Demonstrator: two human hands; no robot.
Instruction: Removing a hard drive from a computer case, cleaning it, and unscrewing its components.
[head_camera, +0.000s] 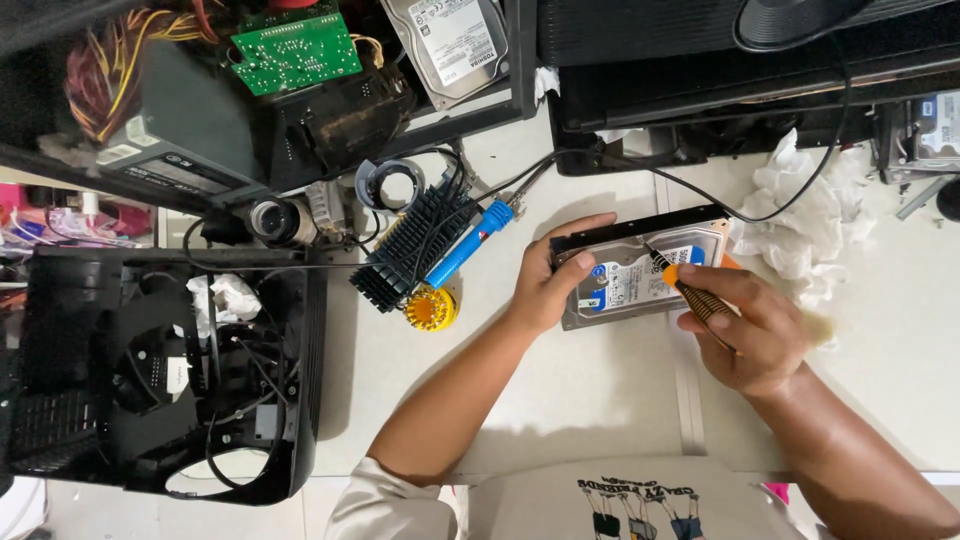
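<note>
Left hand (545, 285) clamps the near-left edge of the hard drive (640, 270), thumb on its label, fingers wrapped over the top corner. The drive lies flat on the pale surface (560, 380). It looks a dense, rigid metal slab, probably weighty and slick-faced, best held by its side rails as here. Right hand (745, 335) is closed round a screwdriver (690, 295), wrist cocked, the tip angled down onto the cover just right of the left grip.
</note>
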